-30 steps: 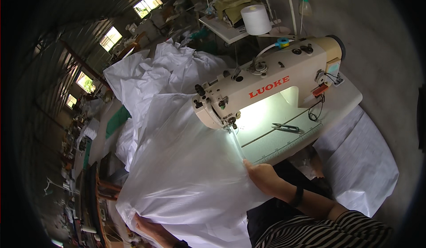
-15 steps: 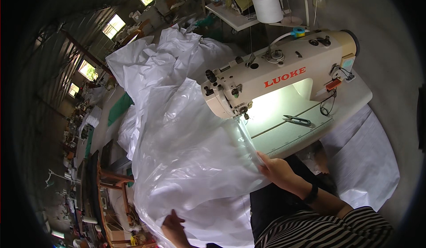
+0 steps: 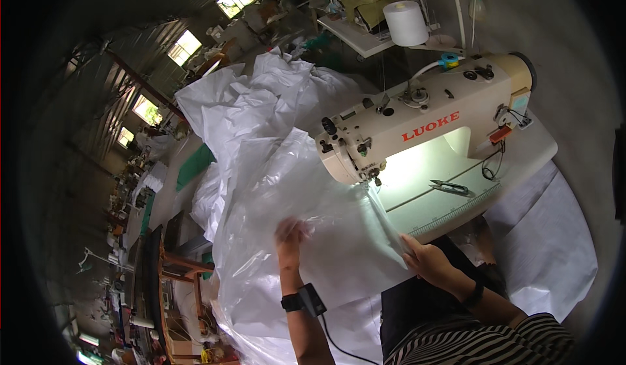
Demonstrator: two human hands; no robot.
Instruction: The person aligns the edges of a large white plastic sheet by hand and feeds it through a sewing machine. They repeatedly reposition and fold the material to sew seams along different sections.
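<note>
A large sheet of white, glossy plastic fabric (image 3: 326,260) drapes over the table, its right edge running up under the needle area of the sewing machine (image 3: 430,123). My right hand (image 3: 427,260) grips that edge just in front of the machine bed, thumb on top and fingers closed around it. Over the middle of the sheet is my left hand (image 3: 290,234), smeared by motion, so whether its fingers hold any fabric is unclear. The machine's lamp lights the bed, where thread snips (image 3: 450,187) lie to the right of the needle.
A bunched heap of the same fabric (image 3: 274,91) rises behind and left of the machine. Another white sheet (image 3: 544,234) hangs at the right. A white thread cone (image 3: 405,24) stands behind the machine. A wooden frame (image 3: 179,267) is at the left.
My left hand has moved up and forward over the sheet from near the lower edge. The right hand still holds the fabric's edge. The whole view has shifted slightly.
</note>
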